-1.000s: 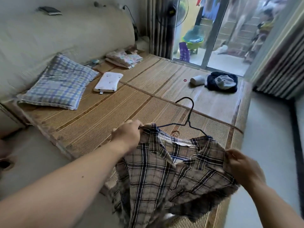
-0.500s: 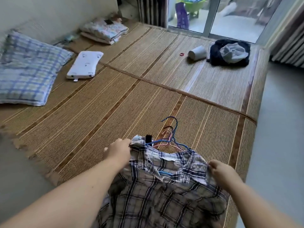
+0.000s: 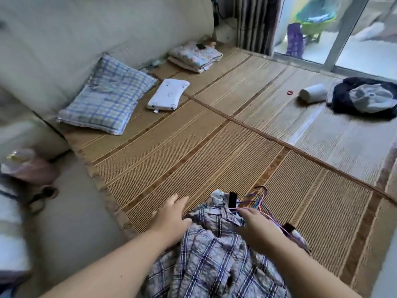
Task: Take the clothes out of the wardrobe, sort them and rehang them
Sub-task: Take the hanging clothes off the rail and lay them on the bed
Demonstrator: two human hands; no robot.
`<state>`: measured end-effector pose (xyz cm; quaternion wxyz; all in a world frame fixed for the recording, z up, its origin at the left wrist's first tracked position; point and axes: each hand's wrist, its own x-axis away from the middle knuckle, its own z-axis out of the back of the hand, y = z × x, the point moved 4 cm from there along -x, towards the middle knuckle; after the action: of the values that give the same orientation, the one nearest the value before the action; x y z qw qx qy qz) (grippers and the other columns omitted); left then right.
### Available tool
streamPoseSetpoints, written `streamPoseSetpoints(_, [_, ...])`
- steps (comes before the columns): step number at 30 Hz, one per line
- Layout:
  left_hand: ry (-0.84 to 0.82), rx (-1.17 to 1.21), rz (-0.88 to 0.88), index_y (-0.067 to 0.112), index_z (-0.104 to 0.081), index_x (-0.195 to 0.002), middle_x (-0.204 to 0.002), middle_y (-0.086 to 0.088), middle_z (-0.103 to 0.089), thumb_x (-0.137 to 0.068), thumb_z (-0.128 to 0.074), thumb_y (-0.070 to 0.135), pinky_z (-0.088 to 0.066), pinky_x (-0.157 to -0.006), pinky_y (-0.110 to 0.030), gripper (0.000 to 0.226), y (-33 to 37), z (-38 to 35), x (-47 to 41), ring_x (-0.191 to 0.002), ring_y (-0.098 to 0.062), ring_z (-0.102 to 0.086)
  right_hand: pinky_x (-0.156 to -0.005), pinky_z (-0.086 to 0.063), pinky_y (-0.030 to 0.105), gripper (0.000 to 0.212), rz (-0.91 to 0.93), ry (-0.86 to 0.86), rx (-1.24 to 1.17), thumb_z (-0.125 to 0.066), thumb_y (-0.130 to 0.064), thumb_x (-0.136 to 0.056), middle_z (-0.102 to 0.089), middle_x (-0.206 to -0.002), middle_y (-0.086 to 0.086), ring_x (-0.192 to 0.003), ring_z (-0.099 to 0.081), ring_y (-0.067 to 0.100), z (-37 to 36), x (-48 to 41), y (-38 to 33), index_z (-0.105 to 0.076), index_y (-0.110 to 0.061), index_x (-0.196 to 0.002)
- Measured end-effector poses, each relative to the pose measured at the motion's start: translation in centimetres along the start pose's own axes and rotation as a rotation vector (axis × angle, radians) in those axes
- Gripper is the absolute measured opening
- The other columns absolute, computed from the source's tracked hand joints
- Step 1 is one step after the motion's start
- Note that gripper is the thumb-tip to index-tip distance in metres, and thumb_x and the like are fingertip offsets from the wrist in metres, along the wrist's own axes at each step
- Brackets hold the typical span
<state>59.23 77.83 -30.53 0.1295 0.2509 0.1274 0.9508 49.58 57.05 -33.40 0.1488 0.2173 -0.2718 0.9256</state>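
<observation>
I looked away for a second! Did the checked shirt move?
Yes. The checked shirt came down from the air onto the woven mat, near its front edge.

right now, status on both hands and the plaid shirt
Left hand open, flat at the plaid shirt edge. Right hand at the collar, grip unclear. Shirt heaped on the mat, wire hangers bunched at its collar.

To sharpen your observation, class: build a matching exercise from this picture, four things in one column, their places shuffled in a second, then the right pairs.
Things: 1 plaid shirt; 2 blue checked pillow; 3 dark clothes pile; 4 folded quilt.
Places: A far right of the woven mat, by the glass door; B nearest edge, beside the wire hangers; C far corner, near the striped curtain; D left, against the beige backrest.
Pairs: 1-B; 2-D; 3-A; 4-C.
</observation>
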Motion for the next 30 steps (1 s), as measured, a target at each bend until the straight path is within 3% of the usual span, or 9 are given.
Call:
streamPoseSetpoints(4, [0.129,0.021,-0.029,0.039,-0.024,-0.145,-0.157,0.005,-0.016,-0.089,-0.052,0.036,-0.025,-0.114,-0.047,0.063,-3.6,6.4,4.7,-0.142,-0.021,-0.024,-0.105,-0.04,0.036,0.06,0.334,0.056,0.07,-0.052,-0.039,-0.091,-0.033,-0.149,-0.002,-0.128,-0.043,0.02,1.9,0.3,-13.3,-0.026,-0.034,-0.145])
streamPoseSetpoints(11, [0.511,-0.033,0.06,0.04,-0.028,-0.144,-0.156,0.005,-0.024,-0.083,-0.058,0.04,-0.03,-0.111,-0.033,0.068,-15.4,19.7,17.9,-0.139,-0.019,-0.031,-0.105,-0.038,0.036,0.063,0.852,0.143,0.165,-0.053,-0.044,-0.089,-0.035,-0.146,-0.004,-0.129,-0.042,0.021,2.2,6.7,-37.3,-0.025,-0.037,-0.144])
streamPoseSetpoints(20, [0.81,-0.378,0.329,0.037,-0.021,-0.145,-0.156,0.005,-0.017,-0.085,-0.048,0.045,-0.022,-0.112,-0.044,0.066,-30.6,29.4,40.5,-0.141,-0.014,-0.018,-0.105,-0.032,0.034,0.065,1.302,0.181,0.13,-0.054,-0.045,-0.087,-0.033,-0.147,-0.014,-0.132,-0.038,0.015,-4.7,20.3,-61.6,-0.023,-0.041,-0.143])
streamPoseSetpoints(27, [1.119,-0.541,0.622,0.038,-0.024,-0.141,-0.151,0.005,-0.025,-0.079,-0.051,0.054,-0.024,-0.11,-0.046,0.069,-35.8,36.8,54.8,-0.138,-0.017,-0.025,-0.098,-0.038,0.031,0.067,1.601,0.219,0.042,-0.054,-0.046,-0.086,-0.035,-0.144,-0.014,-0.121,-0.047,0.013,-7.0,30.6,-75.8,-0.018,-0.045,-0.142])
streamPoseSetpoints(30, [1.239,-0.626,0.78,0.038,-0.03,-0.14,-0.151,0.002,-0.029,-0.076,-0.049,0.058,-0.023,-0.109,-0.047,0.069,-36.4,40.8,60.2,-0.14,-0.019,-0.024,-0.097,-0.042,0.03,0.063,1.716,0.209,-0.058,-0.056,-0.043,-0.087,-0.039,-0.141,-0.012,-0.116,-0.051,0.012,-5.9,34.4,-81.0,-0.025,-0.042,-0.142])
